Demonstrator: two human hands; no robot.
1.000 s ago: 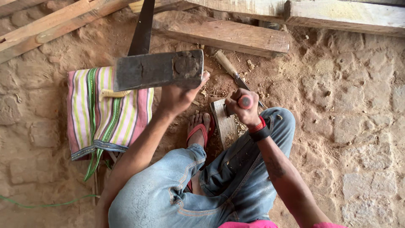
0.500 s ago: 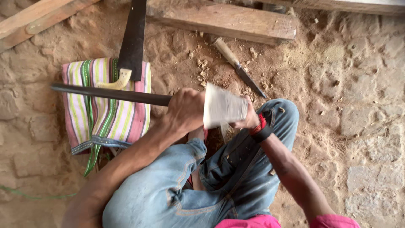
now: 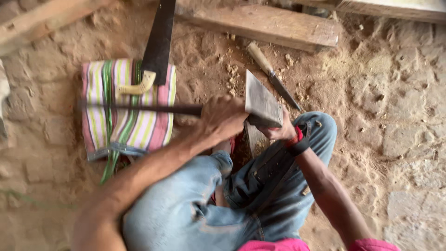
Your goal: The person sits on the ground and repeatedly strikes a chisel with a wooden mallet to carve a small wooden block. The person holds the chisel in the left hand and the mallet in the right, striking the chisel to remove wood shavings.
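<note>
Your hands steady the saw at frame centre.
Left hand [image 3: 223, 118] closed around saw [image 3: 153, 109]; right hand [image 3: 278, 132] grips wood block [image 3: 261, 100], bracing it.

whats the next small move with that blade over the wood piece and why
Probably a short downward chop: the left hand grips the dark handle, the flat blade is raised over the small wood piece, and the right hand steadies that piece close beneath, so fingers should stay clear.

Left hand [image 3: 223, 116] and right hand [image 3: 278, 130] both clenched, close together.
</note>
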